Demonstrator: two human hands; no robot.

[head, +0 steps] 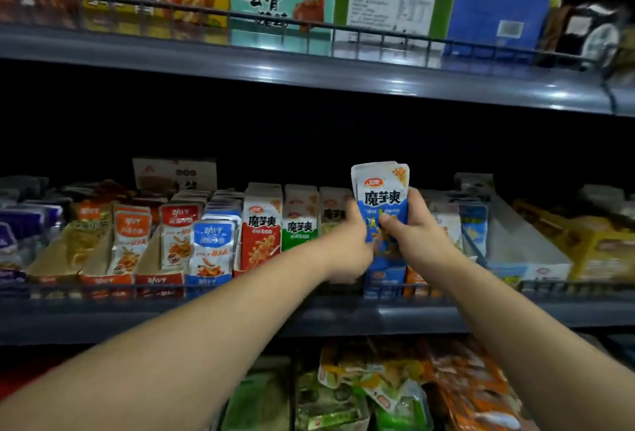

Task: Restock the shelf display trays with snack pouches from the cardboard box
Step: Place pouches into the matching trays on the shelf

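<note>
Both my hands hold a small stack of blue-and-white snack pouches [382, 194] upright over the middle shelf. My left hand [350, 241] grips the stack's left side, and my right hand [414, 224] grips its right side with the thumb across the front. Below the stack sits a blue display tray [384, 277], its inside hidden by my hands. To the left stand trays of red pouches [262, 229] and green pouches [299, 224]. The cardboard box is out of sight.
A white display tray [522, 245] with bare walls stands right of my hands, and a yellow box [598, 245] beyond it. More pouch trays [171, 238] fill the left. A wire rail [240, 288] edges the shelf. Boxes [281, 1] line the upper shelf; loose pouches [395, 382] lie below.
</note>
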